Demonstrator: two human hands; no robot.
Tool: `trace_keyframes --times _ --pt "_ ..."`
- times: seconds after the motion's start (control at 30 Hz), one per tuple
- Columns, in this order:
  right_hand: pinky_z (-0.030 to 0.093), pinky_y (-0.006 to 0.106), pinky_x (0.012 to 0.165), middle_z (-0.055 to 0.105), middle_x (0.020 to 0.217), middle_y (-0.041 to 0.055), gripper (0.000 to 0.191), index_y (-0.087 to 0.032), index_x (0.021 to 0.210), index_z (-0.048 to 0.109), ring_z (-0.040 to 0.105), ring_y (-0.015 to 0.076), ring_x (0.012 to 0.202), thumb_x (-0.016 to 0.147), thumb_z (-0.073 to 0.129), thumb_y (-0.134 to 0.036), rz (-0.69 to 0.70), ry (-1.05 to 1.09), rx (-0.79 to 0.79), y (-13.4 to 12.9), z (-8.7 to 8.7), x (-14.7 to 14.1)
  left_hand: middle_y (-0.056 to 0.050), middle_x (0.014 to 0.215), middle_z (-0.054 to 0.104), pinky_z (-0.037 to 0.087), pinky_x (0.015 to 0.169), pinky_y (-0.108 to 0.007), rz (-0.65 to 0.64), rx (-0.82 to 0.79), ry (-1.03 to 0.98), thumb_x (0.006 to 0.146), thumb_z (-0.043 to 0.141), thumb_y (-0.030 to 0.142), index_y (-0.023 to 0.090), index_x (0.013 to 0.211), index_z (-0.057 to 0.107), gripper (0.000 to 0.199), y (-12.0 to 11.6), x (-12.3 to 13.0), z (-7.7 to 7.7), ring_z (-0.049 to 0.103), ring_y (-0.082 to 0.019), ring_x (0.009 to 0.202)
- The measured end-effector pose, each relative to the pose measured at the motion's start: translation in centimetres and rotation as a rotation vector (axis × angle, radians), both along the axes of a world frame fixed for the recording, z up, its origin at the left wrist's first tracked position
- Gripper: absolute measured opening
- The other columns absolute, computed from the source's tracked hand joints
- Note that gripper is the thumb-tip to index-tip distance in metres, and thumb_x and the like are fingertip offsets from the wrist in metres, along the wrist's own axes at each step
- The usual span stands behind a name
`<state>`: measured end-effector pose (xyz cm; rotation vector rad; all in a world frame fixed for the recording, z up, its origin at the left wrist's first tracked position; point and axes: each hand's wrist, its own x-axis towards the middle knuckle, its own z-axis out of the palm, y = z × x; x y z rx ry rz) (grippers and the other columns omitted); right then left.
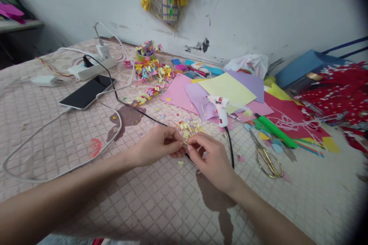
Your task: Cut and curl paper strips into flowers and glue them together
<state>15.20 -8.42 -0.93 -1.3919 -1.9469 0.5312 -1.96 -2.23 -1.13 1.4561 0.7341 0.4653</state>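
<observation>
My left hand (159, 145) and my right hand (212, 160) meet above the quilted tablecloth (143, 195), fingertips pinched together. Between them is a tiny pale yellow paper piece (184, 142), mostly hidden by the fingers. Just beyond lie yellow paper scraps (191, 125) in a loose scatter. A white glue gun (220, 110) rests to the right of these, its black cord (230, 149) running toward me. Gold-handled scissors (269, 162) lie farther right. Another black cord (140, 114) passes beneath my hands.
On the left are a tablet (87, 92), a power strip (92, 69) and a looping white cable (119, 128). Coloured paper sheets (230, 89), a green glue-like stick (276, 132), and white string (304, 122) spread to the right. Small paper flowers (153, 69) are heaped near the wall.
</observation>
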Motion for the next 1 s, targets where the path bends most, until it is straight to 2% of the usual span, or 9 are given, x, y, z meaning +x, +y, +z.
trace_keyframes --times 0.1,0.23,0.4,0.5,0.63,0.77,1.0 --pt "0.043 0.021 0.052 0.060 0.072 -0.0006 0.012 -0.018 0.077 0.058 0.057 0.0111 0.064 0.083 0.049 -0.013 -0.005 0.116 -0.146 0.11 0.22 0.14 -0.005 0.074 0.067 0.053 0.063 -0.025 -0.031 -0.060 -0.009 0.082 0.058 0.027 0.010 0.081 0.060 0.017 0.02 0.01 0.17 0.064 -0.012 0.067" --pt "0.045 0.021 0.053 0.059 0.066 -0.0016 0.011 -0.018 0.077 0.057 0.058 0.0106 0.060 0.084 0.049 -0.017 0.009 0.294 -0.323 0.37 0.13 0.31 -0.004 0.074 0.067 0.052 0.064 -0.025 -0.040 -0.112 -0.029 0.081 0.059 0.028 0.011 0.082 0.059 0.017 0.15 0.04 0.32 0.064 -0.012 0.066" --pt "0.042 0.018 0.046 0.058 0.067 -0.0015 0.011 -0.017 0.077 0.054 0.060 0.0102 0.058 0.085 0.050 -0.023 0.052 0.485 -0.490 0.67 -0.25 0.50 -0.003 0.075 0.066 0.051 0.061 -0.024 -0.049 -0.137 -0.025 0.080 0.060 0.030 0.011 0.081 0.058 0.019 0.31 0.05 0.33 0.062 -0.010 0.063" --pt "0.042 0.018 0.046 0.059 0.070 -0.0009 0.009 -0.017 0.080 0.055 0.060 0.0104 0.060 0.084 0.051 -0.025 0.071 0.476 -0.503 0.71 -0.16 0.65 -0.003 0.074 0.066 0.051 0.061 -0.024 -0.054 -0.147 -0.018 0.081 0.059 0.030 0.011 0.081 0.058 0.018 0.32 -0.02 0.36 0.062 -0.010 0.062" --pt "0.044 0.021 0.051 0.060 0.071 -0.0004 0.008 -0.018 0.085 0.056 0.058 0.0110 0.061 0.083 0.053 -0.024 0.024 0.383 -0.416 0.66 0.15 0.72 -0.004 0.073 0.067 0.051 0.061 -0.025 -0.066 -0.138 -0.022 0.081 0.059 0.030 0.011 0.082 0.058 0.020 0.32 -0.18 0.24 0.062 -0.010 0.060" --pt "0.045 0.022 0.054 0.059 0.068 -0.0004 0.008 -0.017 0.078 0.055 0.057 0.0113 0.061 0.083 0.052 -0.022 0.024 0.337 -0.364 0.62 0.23 0.63 -0.004 0.072 0.067 0.052 0.061 -0.025 -0.084 -0.134 -0.026 0.082 0.059 0.031 0.011 0.081 0.059 0.020 0.28 -0.16 0.26 0.062 -0.010 0.059" --pt "0.041 0.018 0.044 0.056 0.062 -0.0026 0.008 -0.018 0.075 0.054 0.057 0.0097 0.055 0.081 0.052 -0.022 0.011 0.433 -0.466 0.67 0.04 0.55 -0.003 0.075 0.068 0.052 0.063 -0.025 -0.043 -0.193 -0.012 0.085 0.054 0.033 0.013 0.078 0.057 0.021 0.22 0.03 0.66 0.064 -0.011 0.064"
